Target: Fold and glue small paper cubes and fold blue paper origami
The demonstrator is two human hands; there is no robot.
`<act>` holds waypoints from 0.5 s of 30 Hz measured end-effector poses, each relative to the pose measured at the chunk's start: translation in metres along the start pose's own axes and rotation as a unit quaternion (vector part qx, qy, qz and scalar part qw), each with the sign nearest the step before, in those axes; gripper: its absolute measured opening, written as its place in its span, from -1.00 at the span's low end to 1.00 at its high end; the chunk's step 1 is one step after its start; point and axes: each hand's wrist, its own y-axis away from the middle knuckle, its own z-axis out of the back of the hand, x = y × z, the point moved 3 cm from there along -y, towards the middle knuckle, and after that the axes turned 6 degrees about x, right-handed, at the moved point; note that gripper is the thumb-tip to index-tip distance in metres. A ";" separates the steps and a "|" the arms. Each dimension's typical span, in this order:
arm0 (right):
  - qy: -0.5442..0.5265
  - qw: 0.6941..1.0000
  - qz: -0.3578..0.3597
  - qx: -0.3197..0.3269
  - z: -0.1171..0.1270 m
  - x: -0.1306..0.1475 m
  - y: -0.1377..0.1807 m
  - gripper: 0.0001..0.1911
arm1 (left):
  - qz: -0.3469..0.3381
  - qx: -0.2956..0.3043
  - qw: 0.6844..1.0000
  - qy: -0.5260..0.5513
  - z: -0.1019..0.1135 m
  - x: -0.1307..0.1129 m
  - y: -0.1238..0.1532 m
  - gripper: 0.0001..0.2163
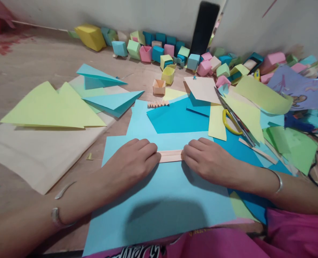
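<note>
A narrow folded strip of pale peach paper (171, 156) lies level over a large light-blue sheet (159, 190). Its left end is pinched by my left hand (137, 159), fingers curled closed. At the other end my right hand (205, 159) grips it in the same way, also closed. Only the strip's middle shows between the hands, with a crease along its length. Just beyond the hands lies a darker blue sheet (177, 116), with a small zigzag-edged peach strip (158, 104) at its left corner.
Scissors with a yellow handle (232, 123) lie right of the sheets. Folded yellow paper (48, 107) and blue folded papers (115, 102) are on the left. Several small paper boxes (157, 54) line the wall, where a phone (205, 28) leans. Green paper (293, 147) is at far right.
</note>
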 end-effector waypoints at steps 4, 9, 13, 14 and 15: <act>0.000 1.000 -0.026 0.005 0.000 0.003 -0.001 -0.80 | 0.032 0.019 0.999 0.008 -0.003 -0.002 0.002 -0.78; 0.018 0.998 -0.060 -0.001 -0.004 0.010 -0.004 -0.76 | 0.040 0.004 0.999 -0.004 -0.008 -0.008 0.001 -0.84; 0.025 0.998 -0.063 -0.009 -0.010 0.012 -0.008 -0.35 | 0.037 0.002 0.998 -0.042 -0.014 -0.012 -0.003 -0.50; 0.027 0.998 -0.062 -0.009 -0.011 0.012 -0.008 -0.32 | 0.036 0.006 0.998 -0.054 -0.015 -0.014 -0.004 -0.46; 0.030 0.998 -0.063 -0.008 -0.011 0.012 -0.009 -0.31 | 0.035 0.010 0.997 -0.066 -0.016 -0.015 -0.004 -0.45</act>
